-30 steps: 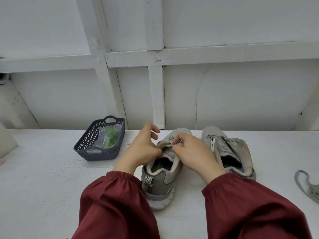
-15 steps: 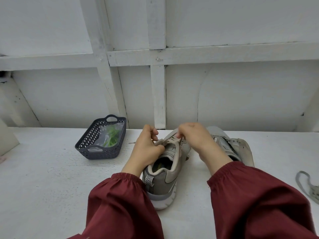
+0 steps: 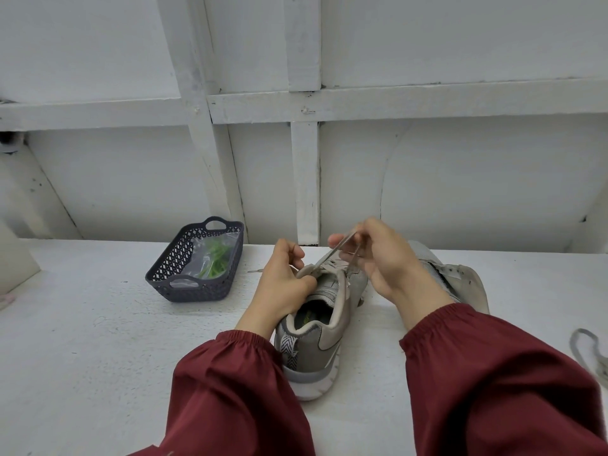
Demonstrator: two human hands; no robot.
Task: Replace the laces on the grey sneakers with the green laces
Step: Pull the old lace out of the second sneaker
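Unlacing half done — right hand (image 3: 381, 258) pinches the old lace (image 3: 332, 253) off the near sneaker (image 3: 329, 327), left hand (image 3: 283, 284) grips its tongue (image 3: 307, 270); far sneaker (image 3: 467, 278) bare, green laces (image 3: 215, 262) bagged.

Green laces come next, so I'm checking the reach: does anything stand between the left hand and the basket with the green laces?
Nothing visible on the table stands between the left hand and the basket. The green laces lie inside it in a clear bag, and the hand grips the sneaker.
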